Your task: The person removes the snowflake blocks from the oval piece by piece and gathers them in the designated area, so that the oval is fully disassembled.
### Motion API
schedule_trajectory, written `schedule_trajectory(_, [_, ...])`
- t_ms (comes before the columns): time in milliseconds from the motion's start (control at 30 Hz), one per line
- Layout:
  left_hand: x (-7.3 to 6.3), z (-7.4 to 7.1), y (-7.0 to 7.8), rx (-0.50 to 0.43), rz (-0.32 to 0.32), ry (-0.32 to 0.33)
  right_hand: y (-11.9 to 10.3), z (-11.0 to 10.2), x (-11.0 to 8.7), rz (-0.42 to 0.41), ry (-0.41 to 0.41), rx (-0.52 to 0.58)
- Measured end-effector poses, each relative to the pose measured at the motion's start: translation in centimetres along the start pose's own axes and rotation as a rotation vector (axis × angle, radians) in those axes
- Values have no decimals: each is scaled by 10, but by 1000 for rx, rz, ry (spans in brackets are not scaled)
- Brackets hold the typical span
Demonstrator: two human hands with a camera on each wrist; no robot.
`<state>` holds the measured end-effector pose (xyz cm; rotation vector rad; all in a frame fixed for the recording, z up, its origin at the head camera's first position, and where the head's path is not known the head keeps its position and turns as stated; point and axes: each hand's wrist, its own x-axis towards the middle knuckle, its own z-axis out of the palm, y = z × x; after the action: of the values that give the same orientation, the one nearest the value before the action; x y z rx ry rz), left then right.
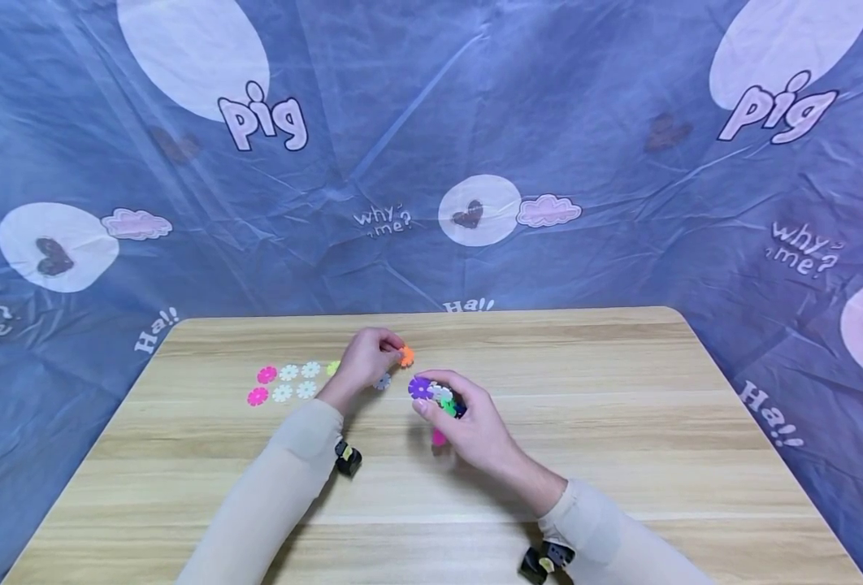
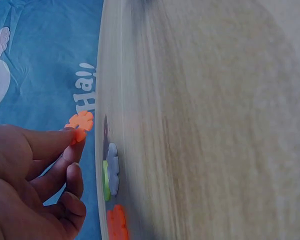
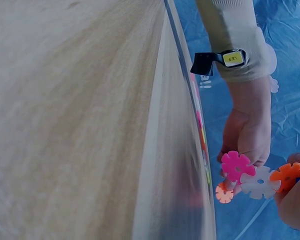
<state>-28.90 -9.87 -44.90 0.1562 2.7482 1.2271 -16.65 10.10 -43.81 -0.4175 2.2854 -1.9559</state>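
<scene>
Between thumb and fingertips, my left hand pinches an orange notched flower-shaped disc, held up off the wood in the left wrist view. My right hand grips a joined chain of similar discs. Purple, white and green discs show in the head view. From the right wrist, a pink disc, a whitish disc and an orange disc of the chain stand out. My palm and fingers hide part of it. The two hands are close together but apart.
Loose discs lie flat in two rows on the wooden table, left of my hands: pink ones, whitish ones and a yellow-green one. A pale blue disc lies beside my left hand. A printed blue cloth hangs behind.
</scene>
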Motion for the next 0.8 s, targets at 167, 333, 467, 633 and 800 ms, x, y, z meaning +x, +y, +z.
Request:
schedule_trajectory(167, [2,1,0,20,-4,-16,1,0,0,9,-5,-4])
schedule_trajectory(333, [5,3,-1,49,-9,-7,1,1,0,4,-11,15])
schedule_trajectory(467, [8,5,-2,87,-7,6,2,1,0,-9,-11,21])
schedule_trajectory(633, [10,7,-3,140,23,15,3,1,-1,1,-7,23])
schedule_trajectory(800, [7,6,-4,115,30,13,2,2,-1,8,-11,33])
